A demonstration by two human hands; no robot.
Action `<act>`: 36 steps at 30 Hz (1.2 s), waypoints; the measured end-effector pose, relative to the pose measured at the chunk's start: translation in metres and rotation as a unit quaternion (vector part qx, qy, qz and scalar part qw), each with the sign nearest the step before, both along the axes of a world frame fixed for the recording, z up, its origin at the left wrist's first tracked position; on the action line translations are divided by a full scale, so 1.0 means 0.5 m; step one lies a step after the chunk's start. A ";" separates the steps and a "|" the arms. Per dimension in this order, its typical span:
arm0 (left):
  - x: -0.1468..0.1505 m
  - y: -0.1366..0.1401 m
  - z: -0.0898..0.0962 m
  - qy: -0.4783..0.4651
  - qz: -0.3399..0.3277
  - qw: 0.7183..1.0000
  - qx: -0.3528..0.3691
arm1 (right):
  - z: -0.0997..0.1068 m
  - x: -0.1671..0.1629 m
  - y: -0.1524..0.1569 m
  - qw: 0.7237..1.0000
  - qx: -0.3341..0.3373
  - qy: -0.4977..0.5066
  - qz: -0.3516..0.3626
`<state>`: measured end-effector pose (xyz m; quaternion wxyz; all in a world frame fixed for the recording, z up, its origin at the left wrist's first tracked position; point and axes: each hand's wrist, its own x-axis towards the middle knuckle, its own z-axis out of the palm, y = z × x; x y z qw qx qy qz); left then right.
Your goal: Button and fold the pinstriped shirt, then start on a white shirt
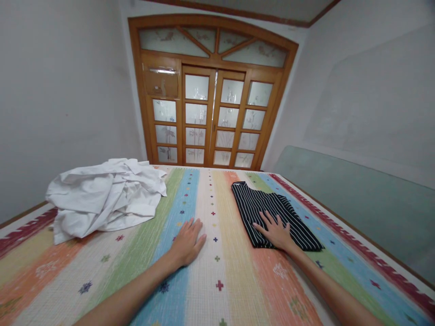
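Both hands, left and right, and forearms are bare, without sleeves.

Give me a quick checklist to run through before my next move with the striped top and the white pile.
1. Right hand flat on the striped top: ok.
2. Striped top folded into a compact rectangle: ok.
3. Left hand free, resting on the mat, holding nothing: ok.
4. White pile folded: not ok, lies crumpled.
5. White pile apart from both hands: ok.
6. How many garments are in the white pile: cannot tell.
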<state>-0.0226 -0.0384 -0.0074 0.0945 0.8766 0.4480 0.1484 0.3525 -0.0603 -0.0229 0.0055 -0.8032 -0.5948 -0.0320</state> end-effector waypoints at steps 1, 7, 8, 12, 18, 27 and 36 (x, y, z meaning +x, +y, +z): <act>-0.002 0.001 -0.002 -0.003 -0.002 1.000 0.003 | 0.000 0.011 0.008 1.000 -0.003 0.000 0.003; -0.013 -0.001 -0.002 -0.002 -0.010 1.000 -0.005 | 0.000 0.100 0.064 1.000 -0.023 -0.008 0.002; -0.014 -0.002 0.000 -0.001 -0.011 1.000 -0.006 | -0.001 0.117 0.074 1.000 -0.028 -0.012 0.006; -0.014 -0.005 0.007 -0.001 -0.015 1.000 -0.014 | -0.010 0.184 0.113 0.995 -0.041 -0.055 0.071; -0.010 -0.011 0.017 -0.005 -0.017 1.000 -0.016 | -0.029 0.240 0.155 0.993 0.000 -0.058 0.107; -0.007 -0.011 0.017 0.004 -0.017 1.000 -0.016 | -0.025 0.231 0.143 0.987 -0.024 -0.117 0.108; -0.024 0.019 0.009 0.005 -0.005 0.999 0.037 | -0.033 0.222 0.136 0.990 -0.032 -0.114 0.072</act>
